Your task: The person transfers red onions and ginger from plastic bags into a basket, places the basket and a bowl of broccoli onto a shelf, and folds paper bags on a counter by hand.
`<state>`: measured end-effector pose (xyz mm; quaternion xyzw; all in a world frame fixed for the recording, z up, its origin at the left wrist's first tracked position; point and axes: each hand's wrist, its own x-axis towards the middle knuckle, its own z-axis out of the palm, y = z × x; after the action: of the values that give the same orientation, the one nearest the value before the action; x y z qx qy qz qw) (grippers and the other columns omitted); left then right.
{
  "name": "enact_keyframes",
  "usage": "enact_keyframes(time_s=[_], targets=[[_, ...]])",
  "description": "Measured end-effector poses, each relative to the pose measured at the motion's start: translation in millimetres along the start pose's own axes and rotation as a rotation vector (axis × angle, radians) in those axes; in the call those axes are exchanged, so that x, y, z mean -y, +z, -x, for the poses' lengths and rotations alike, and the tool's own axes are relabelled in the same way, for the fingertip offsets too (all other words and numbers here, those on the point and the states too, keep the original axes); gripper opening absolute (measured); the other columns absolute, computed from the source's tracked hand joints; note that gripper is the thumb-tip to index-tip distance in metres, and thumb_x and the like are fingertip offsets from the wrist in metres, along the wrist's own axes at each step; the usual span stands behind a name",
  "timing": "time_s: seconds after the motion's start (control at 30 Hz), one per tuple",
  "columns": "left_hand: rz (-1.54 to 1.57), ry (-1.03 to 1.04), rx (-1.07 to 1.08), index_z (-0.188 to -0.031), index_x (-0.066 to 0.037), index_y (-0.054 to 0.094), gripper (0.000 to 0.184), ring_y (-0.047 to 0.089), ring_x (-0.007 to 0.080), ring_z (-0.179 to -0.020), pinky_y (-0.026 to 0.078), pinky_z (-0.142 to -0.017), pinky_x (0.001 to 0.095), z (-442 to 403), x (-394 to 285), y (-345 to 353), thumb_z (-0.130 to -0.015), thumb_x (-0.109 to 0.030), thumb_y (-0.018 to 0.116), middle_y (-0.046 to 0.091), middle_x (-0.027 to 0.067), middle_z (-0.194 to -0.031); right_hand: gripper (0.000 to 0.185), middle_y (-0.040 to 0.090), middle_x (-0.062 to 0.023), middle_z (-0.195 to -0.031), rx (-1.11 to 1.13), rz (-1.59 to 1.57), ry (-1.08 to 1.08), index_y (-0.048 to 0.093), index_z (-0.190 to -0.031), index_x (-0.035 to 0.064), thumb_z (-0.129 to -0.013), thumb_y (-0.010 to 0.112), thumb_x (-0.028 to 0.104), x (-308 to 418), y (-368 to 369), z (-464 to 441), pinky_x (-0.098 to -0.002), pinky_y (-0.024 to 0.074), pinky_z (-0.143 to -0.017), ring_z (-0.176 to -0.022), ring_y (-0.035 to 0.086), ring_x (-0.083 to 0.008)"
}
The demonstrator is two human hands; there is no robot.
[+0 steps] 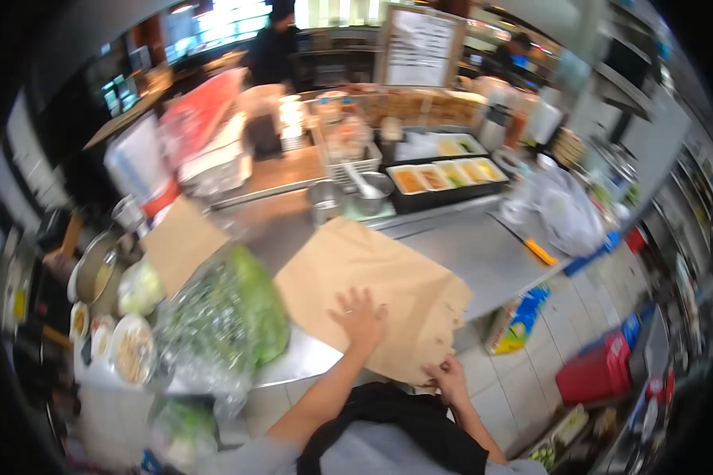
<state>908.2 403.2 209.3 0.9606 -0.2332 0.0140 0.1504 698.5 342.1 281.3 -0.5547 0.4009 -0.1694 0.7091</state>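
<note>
A large sheet of brown paper (364, 269) lies on the steel counter in front of me, its right edge ragged and hanging past the counter's front. My left hand (360, 318) presses flat on it with fingers spread. At the paper's lower right corner, my right hand (449, 378) has its fingers closed on the edge. Left of the sheet are a green leafy vegetable (255, 305) and a clear plastic bag of greens (206, 324). A smaller brown sheet (184, 245) leans behind them.
Black trays of colourful fillings (449, 176) and metal containers (325, 202) line the back. On the right are a yellow-handled knife (540, 252) and a white plastic bag (558, 207). Bowls (133, 348) stand left. A red bin (594, 370) is on the floor. Other people (273, 47) stand beyond.
</note>
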Motion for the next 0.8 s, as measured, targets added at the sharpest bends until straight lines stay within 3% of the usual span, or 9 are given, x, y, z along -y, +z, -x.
enact_keyframes(time_s=[0.03,0.23,0.3,0.37,0.43,0.5,0.6,0.7,0.8], targets=[[0.013,-0.009,-0.02,-0.14,-0.016,0.029,0.066,0.012,0.0432,-0.134,0.006,-0.098,0.0684,2.0,0.0,1.6,-0.086,-0.052,0.038,0.019,0.0158,-0.147,0.021,0.064,-0.0048,-0.076,-0.042,-0.135,0.007,0.061,-0.093,0.0013,-0.074,0.069,0.007,-1.8,-0.1,-2.3,-0.0241,0.0476,-0.047,-0.061,0.058,-0.0106],[0.004,-0.01,0.146,-0.139,-0.014,0.031,0.067,0.014,0.043,-0.133,0.009,-0.098,0.0678,4.3,-0.3,-7.6,-0.085,-0.052,0.04,0.02,0.0206,-0.145,0.012,0.053,0.0022,-0.062,-0.272,0.237,-0.432,0.056,-0.081,0.0045,-0.075,0.067,0.003,-8.9,-62.6,-63.4,-0.0203,0.0348,-0.041,-0.051,0.047,-0.0045],[-0.003,0.051,0.211,-0.137,-0.014,0.034,0.067,0.016,0.0436,-0.132,0.01,-0.097,0.0676,17.5,8.0,0.3,-0.083,-0.052,0.044,0.021,0.0223,-0.144,0.012,0.055,0.0014,-0.064,-0.195,0.071,-0.107,0.055,-0.081,0.0053,-0.078,0.066,0.011,11.8,-72.0,-64.8,-0.0217,0.0418,-0.049,-0.052,0.049,-0.0083],[0.008,0.147,-0.022,-0.139,-0.015,0.032,0.067,0.012,0.0433,-0.133,0.007,-0.097,0.0692,18.8,20.5,-4.7,-0.084,-0.053,0.04,0.015,0.0233,-0.146,0.013,0.057,-0.0001,-0.068,-0.162,-0.05,-0.039,0.055,-0.083,0.005,-0.079,0.065,0.012,11.8,-74.2,-79.6,-0.0239,0.0446,-0.052,-0.055,0.052,-0.0098],[0.007,0.138,0.006,-0.14,-0.015,0.029,0.068,0.01,0.0435,-0.134,0.006,-0.096,0.0704,19.4,21.7,-10.4,-0.085,-0.054,0.039,0.015,0.0222,-0.146,0.014,0.059,-0.0017,-0.072,-0.112,-0.17,0.015,0.056,-0.086,0.0046,-0.08,0.064,0.014,6.9,-78.2,-89.7,-0.026,0.0474,-0.054,-0.058,0.055,-0.0114],[0.0,0.121,0.042,-0.141,-0.015,0.026,0.069,0.008,0.0437,-0.134,0.005,-0.095,0.0716,23.1,21.4,-14.8,-0.085,-0.054,0.038,0.014,0.0211,-0.147,0.021,0.063,-0.0099,-0.083,-0.017,-0.202,0.107,0.058,-0.094,-0.0002,-0.079,0.064,0.013,-2.0,-83.4,-90.9,-0.0291,0.0494,-0.061,-0.069,0.06,-0.0178],[0.005,0.04,0.049,-0.141,-0.016,0.025,0.069,0.006,0.0451,-0.134,0.002,-0.092,0.0743,20.6,17.3,-15.0,-0.085,-0.054,0.038,0.013,0.0189,-0.148,0.027,0.063,-0.0095,-0.086,-0.164,0.117,-0.122,0.058,-0.098,-0.0006,-0.079,0.065,0.017,-34.3,-100.3,-109.8,-0.0295,0.0489,-0.062,-0.07,0.06,-0.017],[0.008,0.032,0.034,-0.142,-0.016,0.025,0.068,0.005,0.0455,-0.134,0.001,-0.091,0.0755,22.3,17.1,-10.8,-0.085,-0.052,0.037,0.012,0.0159,-0.149,0.029,0.062,-0.0067,-0.08,-0.051,0.202,-0.237,0.058,-0.094,-0.0006,-0.079,0.066,0.023,-23.2,-96.5,-123.8,-0.0286,0.0471,-0.058,-0.065,0.058,-0.0145],[-0.014,0.047,0.036,-0.142,-0.016,0.024,0.068,0.005,0.0459,-0.134,0.002,-0.09,0.0761,21.3,17.0,-12.9,-0.086,-0.052,0.037,0.012,0.0167,-0.148,0.033,0.062,-0.0065,-0.078,-0.083,0.04,-0.051,0.059,-0.093,-0.0014,-0.078,0.066,0.026,22.6,-85.2,-149.2,-0.0281,0.0467,-0.057,-0.062,0.057,-0.0138]])
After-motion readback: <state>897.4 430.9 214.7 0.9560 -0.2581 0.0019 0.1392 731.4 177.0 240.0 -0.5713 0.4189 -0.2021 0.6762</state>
